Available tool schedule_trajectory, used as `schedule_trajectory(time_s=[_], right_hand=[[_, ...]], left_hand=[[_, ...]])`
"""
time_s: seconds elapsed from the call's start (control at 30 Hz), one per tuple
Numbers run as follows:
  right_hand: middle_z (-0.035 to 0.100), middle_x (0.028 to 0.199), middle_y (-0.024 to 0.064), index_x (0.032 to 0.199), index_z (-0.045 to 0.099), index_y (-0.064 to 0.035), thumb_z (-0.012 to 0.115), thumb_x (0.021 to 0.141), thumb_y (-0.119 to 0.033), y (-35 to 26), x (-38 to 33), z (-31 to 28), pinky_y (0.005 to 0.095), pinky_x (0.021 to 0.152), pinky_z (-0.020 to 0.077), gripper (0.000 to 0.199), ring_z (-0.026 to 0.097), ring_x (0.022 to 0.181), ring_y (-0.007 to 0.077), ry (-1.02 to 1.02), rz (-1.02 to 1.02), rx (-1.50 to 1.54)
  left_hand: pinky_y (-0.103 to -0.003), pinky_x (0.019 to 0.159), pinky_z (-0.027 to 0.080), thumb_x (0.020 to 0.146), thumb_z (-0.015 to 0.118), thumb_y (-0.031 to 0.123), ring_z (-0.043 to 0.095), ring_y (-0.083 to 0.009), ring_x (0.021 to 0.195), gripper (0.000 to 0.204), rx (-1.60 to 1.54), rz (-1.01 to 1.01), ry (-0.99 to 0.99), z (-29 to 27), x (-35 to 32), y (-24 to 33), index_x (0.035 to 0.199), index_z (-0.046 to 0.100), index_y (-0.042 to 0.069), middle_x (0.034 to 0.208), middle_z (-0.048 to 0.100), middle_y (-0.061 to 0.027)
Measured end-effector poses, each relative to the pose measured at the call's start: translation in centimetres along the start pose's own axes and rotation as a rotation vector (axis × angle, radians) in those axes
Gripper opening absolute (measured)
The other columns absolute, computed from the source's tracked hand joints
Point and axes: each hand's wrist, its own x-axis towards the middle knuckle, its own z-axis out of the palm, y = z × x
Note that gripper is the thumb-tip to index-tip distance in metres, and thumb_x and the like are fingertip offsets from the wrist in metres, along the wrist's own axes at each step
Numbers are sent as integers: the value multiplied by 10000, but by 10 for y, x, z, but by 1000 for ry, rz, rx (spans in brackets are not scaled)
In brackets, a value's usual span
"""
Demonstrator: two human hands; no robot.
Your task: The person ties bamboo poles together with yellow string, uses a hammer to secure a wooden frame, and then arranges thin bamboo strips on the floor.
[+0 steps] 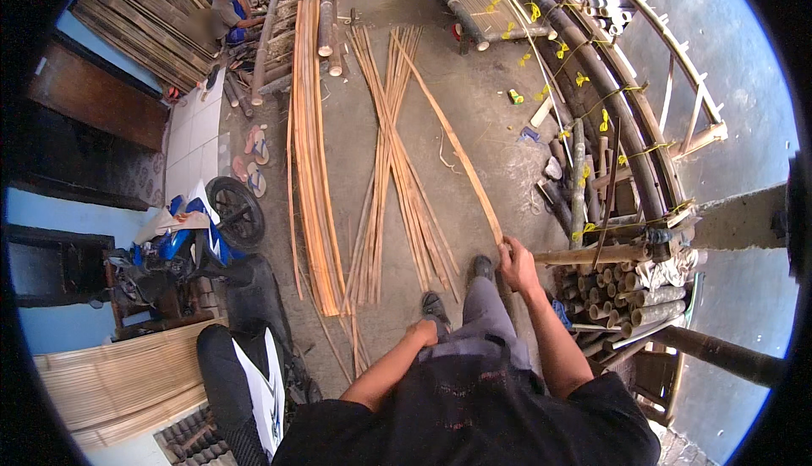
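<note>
My right hand [516,263] is closed around the near end of a long flat bamboo strip [452,140], which runs away over the concrete floor toward the upper left. My left hand [420,331] rests on my left knee, fingers curled, with nothing visible in it. My grey trousers and dark shoes [480,268] show between the hands. To the left of the held strip lie loose bundles of bamboo strips [391,170] and a thicker stack of strips [313,153].
Curved bamboo poles tied with yellow cord [592,85] and short cut bamboo pieces [626,288] are on the right. A motorcycle [211,238] stands at the left, sandals [254,157] beyond it. Another person [228,9] sits at the far upper left.
</note>
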Motion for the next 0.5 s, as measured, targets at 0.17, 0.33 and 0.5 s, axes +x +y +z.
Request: schedule_trajectory(time_s=[0.17,0.33,0.5], right_hand=[[657,717,196,1292,599,-7,570,1018,-178,-39,-26,-5,357,611,529,325,684,615,262,100,37,215],[675,740,208,1332,578,-25,568,1009,-138,44,-29,39,390,630,549,343,715,652,293,70,74,221],[685,783,242,1349,565,-49,563,1004,-126,167,1,116,449,627,557,353,724,698,376,68,40,172]], left_hand=[[-455,755,552,762,676,178,717,-350,904,305,277,365,-44,-5,-29,28,1038,761,80,947,739,-166],[-392,627,517,864,636,231,633,-215,661,277,-255,444,-668,29,-28,24,1025,762,44,875,739,-70],[-348,630,526,850,675,228,628,-167,680,241,-728,257,-539,39,45,-8,1018,756,76,863,726,-26]])
